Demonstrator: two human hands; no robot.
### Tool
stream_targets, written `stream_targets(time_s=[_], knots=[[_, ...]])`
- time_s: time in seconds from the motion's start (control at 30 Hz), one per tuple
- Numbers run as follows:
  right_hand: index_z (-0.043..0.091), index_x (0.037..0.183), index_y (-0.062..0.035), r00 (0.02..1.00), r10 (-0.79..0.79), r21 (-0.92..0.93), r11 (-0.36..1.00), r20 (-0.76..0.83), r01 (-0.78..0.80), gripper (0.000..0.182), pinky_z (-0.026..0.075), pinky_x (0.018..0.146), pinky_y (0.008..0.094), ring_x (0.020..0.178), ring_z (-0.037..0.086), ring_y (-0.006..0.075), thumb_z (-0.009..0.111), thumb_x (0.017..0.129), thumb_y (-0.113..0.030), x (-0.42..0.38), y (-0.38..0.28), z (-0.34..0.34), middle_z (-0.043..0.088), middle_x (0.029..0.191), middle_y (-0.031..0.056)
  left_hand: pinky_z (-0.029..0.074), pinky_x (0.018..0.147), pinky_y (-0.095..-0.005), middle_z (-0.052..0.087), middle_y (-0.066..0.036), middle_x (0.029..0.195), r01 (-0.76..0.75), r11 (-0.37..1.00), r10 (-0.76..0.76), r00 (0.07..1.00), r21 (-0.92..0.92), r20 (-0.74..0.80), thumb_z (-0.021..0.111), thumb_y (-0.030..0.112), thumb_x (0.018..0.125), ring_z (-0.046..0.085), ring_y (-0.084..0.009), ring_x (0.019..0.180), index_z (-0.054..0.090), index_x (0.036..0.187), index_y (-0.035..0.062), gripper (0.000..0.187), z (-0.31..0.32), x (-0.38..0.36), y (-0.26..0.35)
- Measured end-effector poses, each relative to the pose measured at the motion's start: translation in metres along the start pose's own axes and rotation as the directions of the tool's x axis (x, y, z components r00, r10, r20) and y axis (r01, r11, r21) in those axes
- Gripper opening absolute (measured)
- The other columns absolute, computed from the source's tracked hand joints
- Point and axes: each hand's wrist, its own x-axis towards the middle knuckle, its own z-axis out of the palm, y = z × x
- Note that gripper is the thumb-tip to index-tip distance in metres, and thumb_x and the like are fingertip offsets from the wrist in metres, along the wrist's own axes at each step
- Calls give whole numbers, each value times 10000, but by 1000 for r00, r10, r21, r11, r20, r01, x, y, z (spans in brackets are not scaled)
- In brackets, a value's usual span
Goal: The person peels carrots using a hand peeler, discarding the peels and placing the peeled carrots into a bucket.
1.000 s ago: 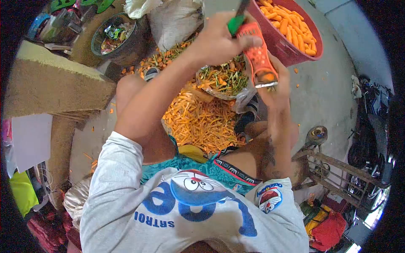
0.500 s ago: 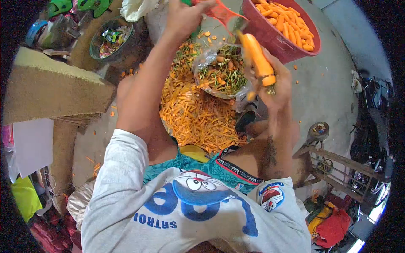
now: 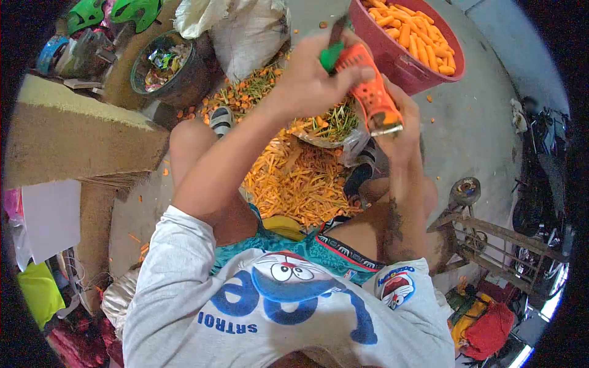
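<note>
My left hand (image 3: 316,80) is closed on an orange-red plastic peeler (image 3: 367,83), its thumb along the perforated body. A green handle (image 3: 331,56) with a dark blade, apparently a knife, is also in that hand. The peeler's metal edge lies over a carrot (image 3: 391,118), hiding most of it. My right hand (image 3: 402,116) is wrapped round the carrot from below and the right. Below both hands, a plastic-lined container of green and orange trimmings (image 3: 337,126) stands beside a heap of carrot peelings (image 3: 294,181).
A red tub (image 3: 392,55) of peeled carrots stands at the upper right. To the upper left are a dark bin (image 3: 165,70) with wrappers and a white sack (image 3: 251,43). A concrete block (image 3: 80,132) lies left, a wooden frame (image 3: 491,236) right. Carrot bits dot the floor.
My left hand has come down and right with the peeler, from above onto the carrot. The right hand stays in about the same place, and the carrot is now mostly covered.
</note>
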Motion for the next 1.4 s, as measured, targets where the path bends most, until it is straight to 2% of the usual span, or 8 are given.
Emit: stream_targets(time_s=[0.17, 0.37, 0.57, 0.77, 0.97, 1.03, 1.23, 1.4], knots=[[548, 1329, 81, 938, 89, 58, 992, 336, -115, 413, 529, 739, 299, 908, 672, 216, 482, 1076, -239, 9, 0, -33, 683, 1147, 160, 571, 651, -325, 674, -52, 836, 159, 984, -165, 984, -84, -70, 721, 168, 982, 700, -160, 752, 618, 970, 20, 181, -56, 39, -16], [568, 1274, 64, 989, 14, -28, 999, -144, -19, 398, 510, 676, 295, 794, 630, 182, 497, 1066, -267, -5, -3, 11, 686, 1008, 122, 529, 668, -280, 691, 6, 839, -78, 985, 67, 995, 154, 74, 797, 185, 898, 636, -97, 732, 683, 1016, 37, 220, -4, -4, -7], [581, 1312, 38, 891, 99, 61, 988, 442, -140, 396, 545, 740, 309, 882, 684, 194, 473, 1081, -265, 7, -2, -26, 702, 1094, 127, 509, 607, -234, 677, 20, 793, 139, 989, -150, 950, -56, -273, 773, 155, 923, 630, -66, 701, 685, 1008, 38, 169, -53, 28, -37], [557, 1332, 45, 990, 42, -11, 999, -136, -44, 413, 525, 708, 302, 784, 630, 171, 494, 1075, -272, -6, -7, 12, 679, 1005, 111, 520, 616, -243, 711, -16, 842, -195, 974, 189, 980, 118, 57, 785, 142, 913, 653, -89, 698, 704, 1026, 39, 173, -8, -4, -6], [540, 1374, 58, 849, 84, 154, 969, 522, -191, 444, 571, 872, 353, 1024, 689, 231, 502, 1069, -262, 15, -2, -37, 684, 1182, 143, 521, 614, -251, 711, -20, 854, 160, 986, -167, 965, -49, -202, 798, 179, 908, 646, -92, 693, 703, 1019, 39, 202, -43, 13, -22], [542, 1360, 62, 996, 40, 25, 999, 80, -42, 447, 556, 798, 346, 952, 675, 222, 507, 1067, -274, 8, 3, -20, 677, 1152, 149, 525, 636, -245, 705, -16, 854, 92, 996, -92, 992, 5, -86, 805, 173, 902, 641, -89, 699, 699, 1021, 35, 211, -14, -3, 3], [558, 1360, 74, 891, 79, 152, 975, 447, -163, 455, 555, 853, 346, 1013, 682, 227, 477, 1074, -270, 7, 2, -33, 680, 1214, 156, 524, 643, -259, 689, -10, 826, 111, 994, -113, 960, -23, -256, 808, 176, 900, 646, -98, 719, 693, 1023, 27, 225, -64, 24, -49], [553, 1347, 61, 993, 50, 50, 997, 107, -56, 435, 497, 735, 308, 851, 620, 181, 478, 1074, -269, -7, -3, 10, 673, 1074, 123, 497, 578, -240, 685, -2, 791, -91, 983, 103, 992, 159, -74, 784, 160, 920, 628, -74, 655, 680, 973, 29, 175, -10, -11, -10]])
